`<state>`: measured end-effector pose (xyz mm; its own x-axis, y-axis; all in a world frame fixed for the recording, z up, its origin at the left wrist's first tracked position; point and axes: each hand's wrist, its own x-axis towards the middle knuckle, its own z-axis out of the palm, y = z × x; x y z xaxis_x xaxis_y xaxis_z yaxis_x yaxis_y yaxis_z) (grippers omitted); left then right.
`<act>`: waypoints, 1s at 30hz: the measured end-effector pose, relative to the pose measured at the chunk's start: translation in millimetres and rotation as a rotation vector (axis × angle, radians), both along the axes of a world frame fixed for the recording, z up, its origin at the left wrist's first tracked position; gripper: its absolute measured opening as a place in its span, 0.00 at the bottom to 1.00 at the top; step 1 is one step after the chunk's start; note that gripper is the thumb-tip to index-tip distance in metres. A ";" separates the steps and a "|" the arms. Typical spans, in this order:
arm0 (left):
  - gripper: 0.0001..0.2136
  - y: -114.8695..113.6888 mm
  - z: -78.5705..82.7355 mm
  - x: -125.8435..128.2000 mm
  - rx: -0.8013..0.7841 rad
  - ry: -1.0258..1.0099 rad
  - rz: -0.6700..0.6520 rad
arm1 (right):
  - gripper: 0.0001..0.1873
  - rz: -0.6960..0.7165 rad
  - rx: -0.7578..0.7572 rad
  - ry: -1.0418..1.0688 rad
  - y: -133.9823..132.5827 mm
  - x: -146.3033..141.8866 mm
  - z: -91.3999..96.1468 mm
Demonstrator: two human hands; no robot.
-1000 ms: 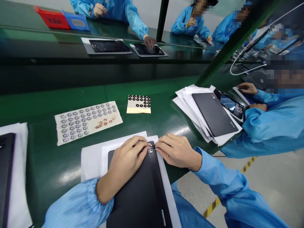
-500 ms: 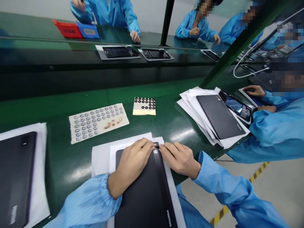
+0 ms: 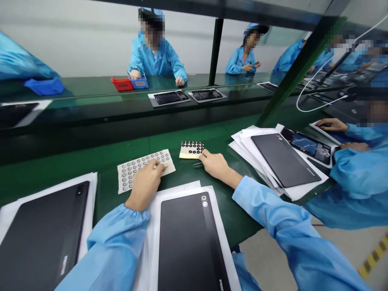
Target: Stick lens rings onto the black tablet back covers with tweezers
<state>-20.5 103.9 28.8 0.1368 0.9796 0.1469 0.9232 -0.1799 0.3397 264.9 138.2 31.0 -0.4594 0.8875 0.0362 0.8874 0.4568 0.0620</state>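
My left hand [image 3: 144, 182] reaches over the pale sheet of ring stickers [image 3: 129, 171], thumb and fingers drawn together at its right part. Whatever is between those fingertips is too small to make out. My right hand [image 3: 216, 165] is closed on a pair of tweezers [image 3: 198, 164], whose thin tips point left. It is at the lower right corner of a small cream sheet with black ring stickers [image 3: 191, 145]. In front of me a dark tablet back [image 3: 188, 242] lies on white paper, two round lens spots [image 3: 204, 201] near its upper right corner.
Another dark tablet [image 3: 45, 230] rests on paper at the left. To the right, a tablet [image 3: 283, 159] tops a fanned paper stack [image 3: 251, 149], beside a co-worker's sleeve [image 3: 357, 173]. A green slanted post [image 3: 281, 93] rises behind. Co-workers sit across the bench.
Both hands have left the tablet's lens corner. My left hand moved up and left to the ring sheet; my right went up to the small sheet, tweezers now showing. The view tilted upward.
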 end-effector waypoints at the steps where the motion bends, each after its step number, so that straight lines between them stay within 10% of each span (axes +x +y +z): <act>1: 0.12 1.2 -0.9 -3.0 -0.021 -0.029 -0.001 | 0.17 0.014 0.002 0.005 -2.2 1.0 -2.8; 8: 0.18 1.7 9.7 16.4 -0.222 -0.401 0.069 | 0.13 0.081 0.050 0.100 -49.3 32.5 -19.5; 14: 0.16 8.4 -3.6 90.1 -0.851 -1.271 -0.002 | 0.13 0.170 0.129 0.223 -61.1 43.7 -32.0; 24: 0.13 5.4 -17.4 108.9 -0.758 -1.363 0.010 | 0.12 -0.041 -0.032 0.919 -32.7 14.3 -29.8; 30: 0.14 7.3 -22.8 118.6 -0.669 -1.304 0.041 | 0.12 -0.246 0.026 0.958 -14.0 11.8 -13.0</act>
<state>98.2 111.2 6.0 0.2373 0.9131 -0.3316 -0.0959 0.3617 0.9273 276.7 124.2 17.9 -0.0290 0.9480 0.3169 0.6378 0.2617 -0.7244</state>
